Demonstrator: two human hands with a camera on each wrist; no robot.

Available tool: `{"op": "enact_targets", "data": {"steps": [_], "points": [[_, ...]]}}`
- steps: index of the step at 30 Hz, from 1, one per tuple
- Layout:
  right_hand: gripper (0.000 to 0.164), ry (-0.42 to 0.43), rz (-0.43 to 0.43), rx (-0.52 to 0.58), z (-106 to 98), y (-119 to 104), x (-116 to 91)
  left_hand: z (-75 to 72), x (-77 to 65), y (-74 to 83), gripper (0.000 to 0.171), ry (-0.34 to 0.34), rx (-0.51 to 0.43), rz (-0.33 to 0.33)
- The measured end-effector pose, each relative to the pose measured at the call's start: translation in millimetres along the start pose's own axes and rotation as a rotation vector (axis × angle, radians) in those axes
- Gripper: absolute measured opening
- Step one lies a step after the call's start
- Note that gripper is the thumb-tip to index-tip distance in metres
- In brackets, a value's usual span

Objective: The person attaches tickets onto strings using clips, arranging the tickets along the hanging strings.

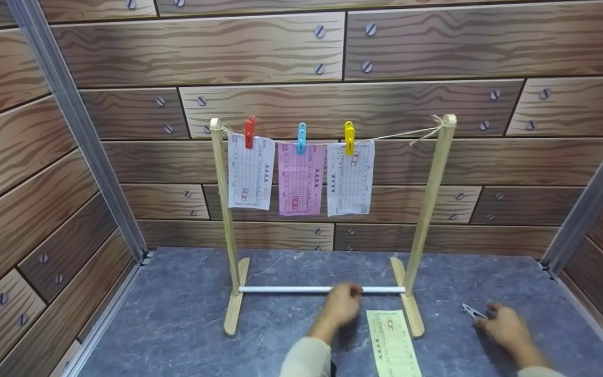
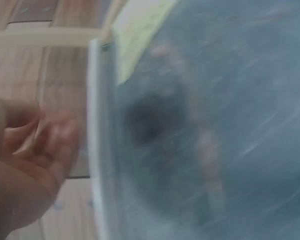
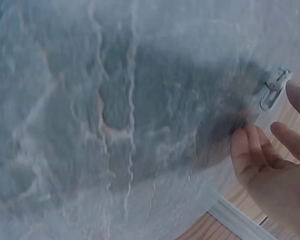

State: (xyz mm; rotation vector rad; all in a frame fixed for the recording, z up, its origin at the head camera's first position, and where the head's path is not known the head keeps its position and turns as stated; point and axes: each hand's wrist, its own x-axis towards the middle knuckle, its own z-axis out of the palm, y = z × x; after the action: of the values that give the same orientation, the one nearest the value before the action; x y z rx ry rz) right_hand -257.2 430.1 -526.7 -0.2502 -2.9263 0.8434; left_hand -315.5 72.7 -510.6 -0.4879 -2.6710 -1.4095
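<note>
In the head view, my left hand (image 1: 342, 303) is over the white crossbar (image 1: 291, 289) of a wooden stand, fingers loosely bent and no object visible in them. The left wrist view shows that hand (image 2: 37, 155) blurred, beside the bar. On the right, my right hand (image 1: 505, 327) is at a grey clothespin (image 1: 473, 311). In the right wrist view the clothespin (image 3: 276, 89) lies by the thumb, while the fingers (image 3: 262, 150) stay apart from it. A yellow-green paper slip (image 1: 393, 340) lies on the table between the hands.
A string (image 1: 403, 134) runs between the stand's posts (image 1: 430, 209). From it hang a white slip (image 1: 250, 175) under a red clip (image 1: 249, 132), a pink slip (image 1: 301, 180) under a blue clip (image 1: 301, 138), and another white slip (image 1: 350, 180) under a yellow clip (image 1: 349, 137). Wood-patterned walls surround the table.
</note>
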Motion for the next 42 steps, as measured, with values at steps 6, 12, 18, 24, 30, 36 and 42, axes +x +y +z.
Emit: {"op": "enact_targets", "data": {"steps": [6, 12, 18, 24, 30, 36, 42], "points": [[0.042, 0.043, -0.020, -0.064, 7, -3, -1, 26.4, -14.2, -2.0, 0.036, -0.065, 0.232, -0.076], [0.027, 0.069, -0.006, -0.104, 7, -3, -5, 38.3, -17.9, 3.8, 0.041, -0.058, 0.377, -0.094], [0.021, 0.056, -0.003, -0.112, 3, -3, -4, 37.9, -17.2, 5.1, 0.026, -0.075, 0.395, -0.052], [0.037, 0.059, 0.070, -0.008, -4, -9, -3, 42.7, -17.8, 3.0, 0.025, -0.071, 0.455, 0.067], [0.046, 0.129, 0.181, 0.298, -13, -15, -6, 44.9, -18.3, 0.5, 0.021, -0.023, 0.429, 0.111], [0.047, 0.225, 0.212, 0.509, -26, -27, -8, 40.0, -13.5, 4.7, 0.013, -0.025, 0.266, 0.028], [0.019, 0.226, 0.207, 0.962, -42, -49, -11, 24.6, -5.9, 14.7, 0.008, 0.034, 0.106, 0.067]]}}
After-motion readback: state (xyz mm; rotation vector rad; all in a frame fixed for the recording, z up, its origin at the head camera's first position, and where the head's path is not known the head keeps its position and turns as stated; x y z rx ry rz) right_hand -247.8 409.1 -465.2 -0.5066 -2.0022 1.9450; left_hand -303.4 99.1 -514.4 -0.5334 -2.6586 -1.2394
